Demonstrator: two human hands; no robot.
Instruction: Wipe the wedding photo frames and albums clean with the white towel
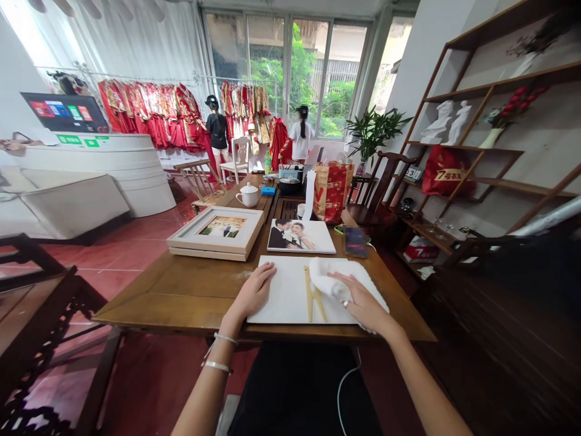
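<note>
A white board (290, 297) lies flat on the near edge of the wooden table (190, 290), with a thin wooden stand piece (313, 295) on it. My left hand (254, 290) rests flat and open on the board's left edge. My right hand (361, 303) presses a white cloth (329, 278) against the board's right part, its fingers spread over the cloth. Behind the board lie an unframed wedding photo (302, 236) and a stack of white picture frames (218, 233).
A white teapot (249, 195), a red gift bag (333, 191), a dark phone (355, 241) and a tea tray stand further back. Dark wooden chairs flank the table. A shelf unit fills the right wall. Two people stand by racks of red garments near the windows.
</note>
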